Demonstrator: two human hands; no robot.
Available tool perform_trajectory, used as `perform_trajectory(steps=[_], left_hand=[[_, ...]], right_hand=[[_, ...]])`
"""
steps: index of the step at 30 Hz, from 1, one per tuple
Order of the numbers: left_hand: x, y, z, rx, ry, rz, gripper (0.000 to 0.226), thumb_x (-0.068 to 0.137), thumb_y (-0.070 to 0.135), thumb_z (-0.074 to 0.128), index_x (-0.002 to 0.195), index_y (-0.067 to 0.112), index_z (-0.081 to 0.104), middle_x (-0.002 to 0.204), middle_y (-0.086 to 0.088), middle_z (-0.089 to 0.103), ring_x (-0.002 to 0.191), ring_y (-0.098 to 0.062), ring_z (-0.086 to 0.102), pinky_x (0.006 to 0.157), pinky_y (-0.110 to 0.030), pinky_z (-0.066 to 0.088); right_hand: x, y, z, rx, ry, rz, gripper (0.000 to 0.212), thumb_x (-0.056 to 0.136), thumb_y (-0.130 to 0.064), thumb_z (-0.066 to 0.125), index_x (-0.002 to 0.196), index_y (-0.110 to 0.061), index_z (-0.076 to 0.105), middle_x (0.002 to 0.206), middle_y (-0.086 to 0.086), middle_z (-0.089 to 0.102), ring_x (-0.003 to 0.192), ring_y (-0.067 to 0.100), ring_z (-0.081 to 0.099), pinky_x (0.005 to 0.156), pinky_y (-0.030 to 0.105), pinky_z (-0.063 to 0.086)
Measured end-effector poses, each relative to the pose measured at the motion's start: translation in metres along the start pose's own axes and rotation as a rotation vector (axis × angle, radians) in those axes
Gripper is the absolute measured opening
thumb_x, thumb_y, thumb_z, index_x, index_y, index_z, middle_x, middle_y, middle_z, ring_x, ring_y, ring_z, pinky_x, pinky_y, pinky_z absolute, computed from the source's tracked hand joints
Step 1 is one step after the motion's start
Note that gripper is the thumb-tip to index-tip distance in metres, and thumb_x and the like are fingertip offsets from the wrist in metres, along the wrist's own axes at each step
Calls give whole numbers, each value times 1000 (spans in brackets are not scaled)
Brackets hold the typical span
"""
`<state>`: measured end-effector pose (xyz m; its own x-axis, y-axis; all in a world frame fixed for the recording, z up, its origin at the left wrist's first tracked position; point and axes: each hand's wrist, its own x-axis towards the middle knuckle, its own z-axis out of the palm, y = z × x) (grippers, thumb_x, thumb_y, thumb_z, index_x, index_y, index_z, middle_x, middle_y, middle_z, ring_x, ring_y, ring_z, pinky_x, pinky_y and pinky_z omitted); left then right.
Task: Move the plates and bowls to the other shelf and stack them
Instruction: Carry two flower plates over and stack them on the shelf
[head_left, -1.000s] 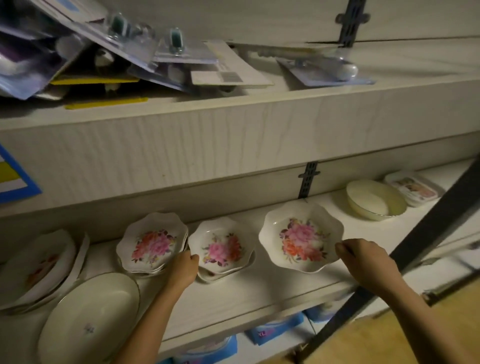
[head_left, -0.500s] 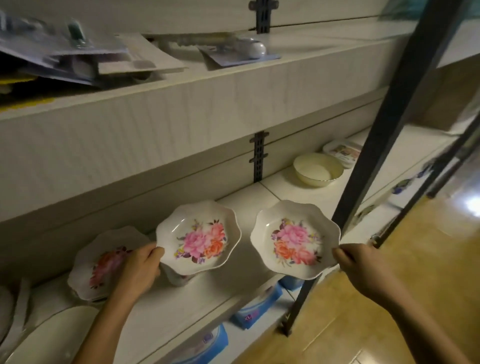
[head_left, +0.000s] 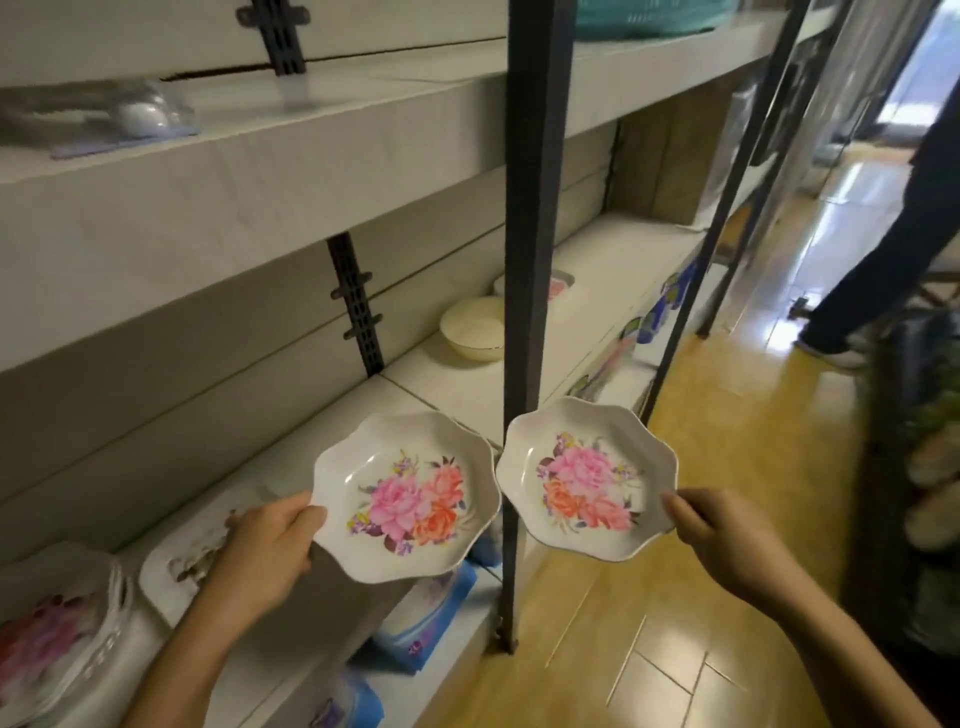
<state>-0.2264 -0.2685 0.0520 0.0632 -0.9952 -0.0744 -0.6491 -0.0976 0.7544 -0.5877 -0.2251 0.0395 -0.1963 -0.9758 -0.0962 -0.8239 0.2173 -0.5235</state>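
Between the two hands ride a pair of scalloped plates, one apiece, both off the shelf and in the air! The left hand (head_left: 265, 545) pinches the left flowered plate (head_left: 410, 499) at its outer rim, thumb on top, the other fingers out of sight beneath. The right hand (head_left: 727, 535) grips the right flowered plate (head_left: 587, 483) at its right edge the same way. The two rims nearly meet, and the dark upright post (head_left: 524, 260) rises just behind the gap.

Progress? Early, by my reckoning: neither plate is set down or stacked. Just beyond the left knuckles a white plate (head_left: 176, 561) lies on the shelf (head_left: 441, 384), and further out that side sits a blurred stack of flowered plates (head_left: 57, 629). Up past both grips, well apart, sits a cream bowl (head_left: 470, 330), with a small dish (head_left: 561, 286) half hidden behind the post. Plenty left to carry, and I cannot tell which shelf is the destination.
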Motion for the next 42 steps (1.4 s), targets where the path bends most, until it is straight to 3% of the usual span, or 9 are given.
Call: perform_trajectory(steps=[4,9,16,20,25,29,32,38,42], left_hand=[[3,31,32,-15,-18,2,39,76,30,49,75,-7,61,51,-9,50,42,-15,42,54,-31,35],[0,72,77,-19,4,-26,34,77,30,49,74,-2,62,53,-5,50,49,-18,43,57,-32,36],[-3,119,154,49,55,-79,27,89,20,48,72,6,63,54,-3,52,54,-21,44,59,-31,35],[9,152,195,39,123,-76,32,83,30,47,67,6,60,48,-3,47,53,-24,42,58,-33,34],[33,186,226,34,133,-81,29,91,14,44,72,-4,58,50,-8,44,50,-23,40,57,-32,32],[69,201,243,58,148,-83,33,89,20,44,66,-3,49,50,-8,44,52,-25,42,57,-32,32],[98,216,257,85,179,-69,35,89,24,43,67,-2,52,50,-7,46,52,-24,43,55,-31,32],[170,234,280,97,264,-100,32,89,22,45,66,0,52,48,-4,48,51,-25,46,54,-31,33],[217,254,286,68,317,-145,33,88,26,45,71,1,57,50,-7,51,54,-29,50,56,-31,34]], right_hand=[[12,35,-25,-3,24,10,39,94,-21,45,65,3,55,57,10,47,50,18,37,52,33,25],[35,84,-62,-9,37,-32,39,94,-22,45,57,-11,46,53,8,44,49,20,36,50,34,22],[82,162,-110,-20,51,-70,39,94,-27,45,72,1,62,69,22,64,62,35,56,54,34,35],[114,194,-135,-34,69,-94,40,94,-28,45,78,3,64,72,23,65,68,38,59,60,46,47],[155,226,-158,-29,46,-101,41,94,-26,44,75,6,62,69,26,62,63,39,55,57,43,43],[196,241,-173,-16,10,-77,42,95,-25,44,70,6,58,64,23,57,54,25,45,56,34,32],[233,246,-180,-14,-6,-74,41,95,-25,44,68,4,56,64,22,58,55,24,46,56,33,32],[328,239,-185,-21,-87,-149,39,95,-22,43,57,-13,40,53,3,43,49,15,37,50,32,25],[402,229,-193,-11,-157,-199,40,96,-25,42,64,-5,54,58,4,48,51,15,42,51,27,31]])
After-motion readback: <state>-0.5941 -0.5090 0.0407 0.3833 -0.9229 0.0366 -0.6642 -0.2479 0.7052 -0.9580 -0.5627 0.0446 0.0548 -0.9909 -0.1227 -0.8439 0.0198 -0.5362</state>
